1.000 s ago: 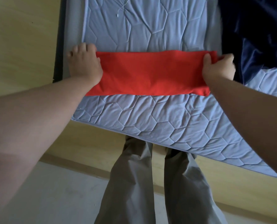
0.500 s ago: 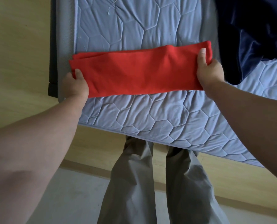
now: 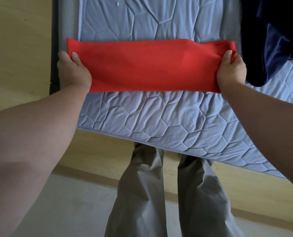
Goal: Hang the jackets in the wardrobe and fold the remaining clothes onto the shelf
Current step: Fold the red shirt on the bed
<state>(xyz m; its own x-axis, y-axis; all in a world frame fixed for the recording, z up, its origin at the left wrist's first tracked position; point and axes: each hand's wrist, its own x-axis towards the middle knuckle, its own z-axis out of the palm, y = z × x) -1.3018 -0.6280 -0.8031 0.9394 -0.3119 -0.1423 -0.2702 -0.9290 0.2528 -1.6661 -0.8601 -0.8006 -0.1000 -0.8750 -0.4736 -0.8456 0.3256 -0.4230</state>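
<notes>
Across the middle of the frame, a person stretches a folded red garment [image 3: 151, 65] between both hands above a quilted pale blue bed [image 3: 159, 120]. The left hand [image 3: 74, 71] grips the strip's left end, thumb on top and fingers tucked out of sight beneath. The right hand [image 3: 231, 72] pinches the right end, where the cloth bunches. The strip's long axis runs left to right across the frame, with one hand at each short end and neither nearer the middle. The next fold, judged from this, would bring one end over to meet the other. A dark blue garment [image 3: 279, 40] lies heaped at the upper right, just beside the right hand. Half a second ago the strip sat tilted, its right end higher in the frame; now it lies level and looks pulled tauter. A second ago the left hand pressed down on the cloth's end, where now it clasps the end from the near side. Whether the cloth's middle touches the bed cannot be told.
</notes>
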